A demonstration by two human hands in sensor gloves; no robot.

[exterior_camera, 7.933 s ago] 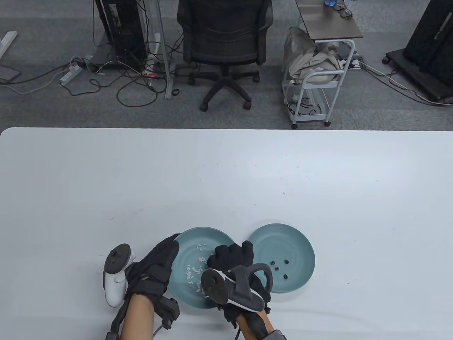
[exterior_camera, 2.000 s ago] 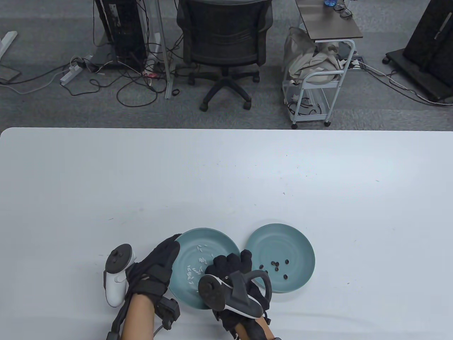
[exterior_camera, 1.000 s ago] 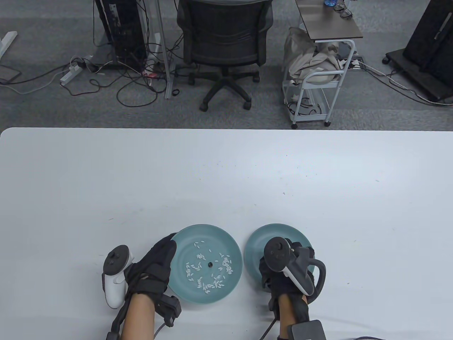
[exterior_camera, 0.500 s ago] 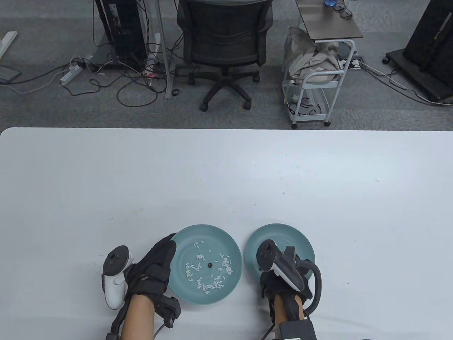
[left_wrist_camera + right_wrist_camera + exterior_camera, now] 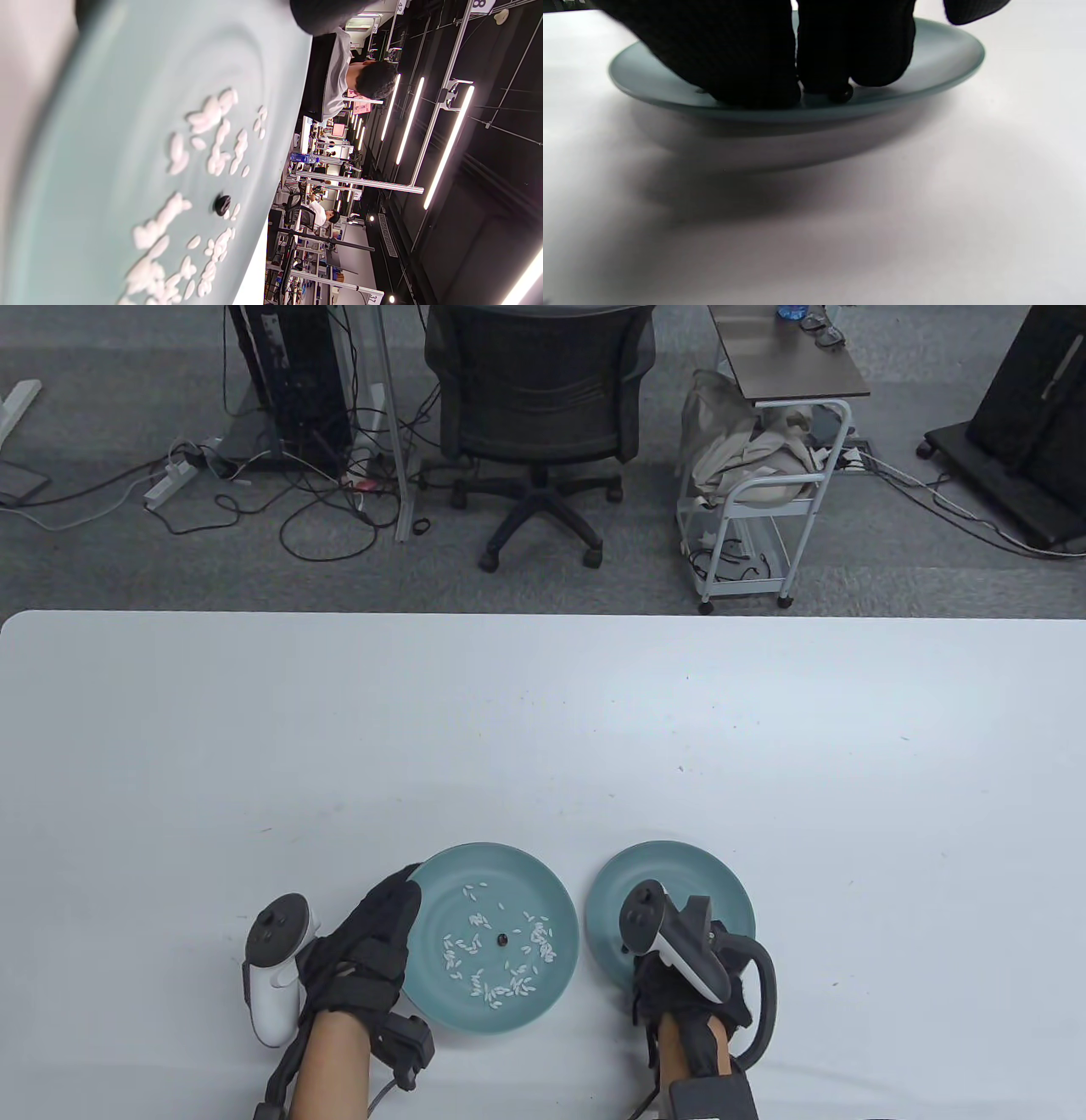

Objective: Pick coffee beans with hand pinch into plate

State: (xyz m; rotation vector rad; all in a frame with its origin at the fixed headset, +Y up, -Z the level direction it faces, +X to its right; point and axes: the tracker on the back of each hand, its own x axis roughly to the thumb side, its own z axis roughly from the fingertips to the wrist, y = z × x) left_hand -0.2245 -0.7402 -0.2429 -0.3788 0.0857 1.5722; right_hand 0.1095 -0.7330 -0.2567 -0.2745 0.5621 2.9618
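The left teal plate (image 5: 543, 891) holds several white rice grains (image 5: 492, 976) and one dark coffee bean (image 5: 502, 938). The left wrist view shows the same plate (image 5: 106, 127) and the bean (image 5: 222, 204) among the grains. My left hand (image 5: 399, 899) rests on the table, fingers extended against that plate's left rim. My right hand (image 5: 799, 91) is over the right teal plate (image 5: 679, 869), its fingertips close together and down on the plate (image 5: 925, 80). A dark bean (image 5: 841, 94) lies at the fingertips; I cannot tell if it is pinched. In the table view its tracker (image 5: 670, 937) hides the fingers and that plate's other beans.
The two plates sit side by side near the table's front edge, a small gap between them. The wide white table (image 5: 543, 712) stretches behind them. An office chair (image 5: 539, 415) and a cart (image 5: 755, 517) stand on the floor beyond the far edge.
My right hand left the left plate and moved right onto the right plate, then drew slightly toward me. The left plate shifted a little. One bean stays in the left plate. My left hand stayed put.
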